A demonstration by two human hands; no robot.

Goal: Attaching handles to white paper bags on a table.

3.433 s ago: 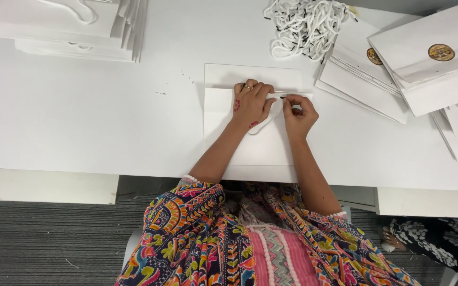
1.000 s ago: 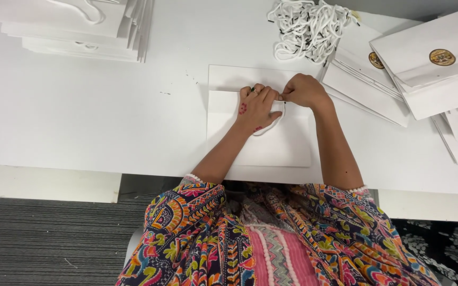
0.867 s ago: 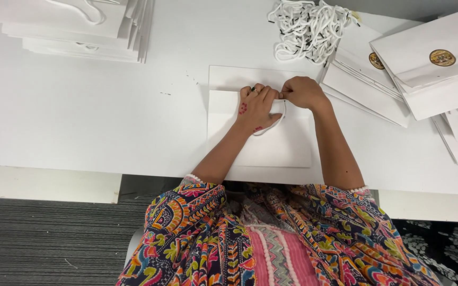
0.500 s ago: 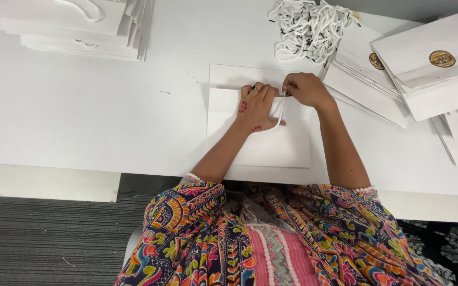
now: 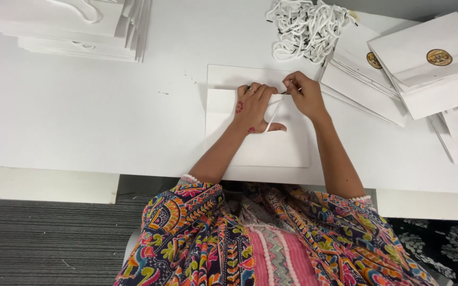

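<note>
Work item: flat white paper bag (image 5: 261,148), lying on the white desk (image 5: 80,122) directly in front of the person, near the front edge, its top edge pointing away from the person.
Cord: thin white cord handle (image 5: 273,115), running diagonally across the upper part of the bag, from between the two hands down toward the left thumb.
Left hand (image 5: 254,107): palm down, pressed flat on the upper part of the bag; fingers together and extended toward the top edge; thumb spread to the side. It grips nothing.
Right hand (image 5: 304,95): at the top edge of the bag, just beside the left hand; fingers pinched together on the upper end of the cord, where a small dark tip shows.
Cord supply: loose heap of white cords (image 5: 306,26) at the far edge of the desk, well apart from both hands.
Right side: overlapping flat white bags with round gold seals (image 5: 425,63).
Far left: stack of white bags with cord handles (image 5: 70,24).
Sleeves: multicoloured patterned garment (image 5: 229,238) at the near edge of the view.
</note>
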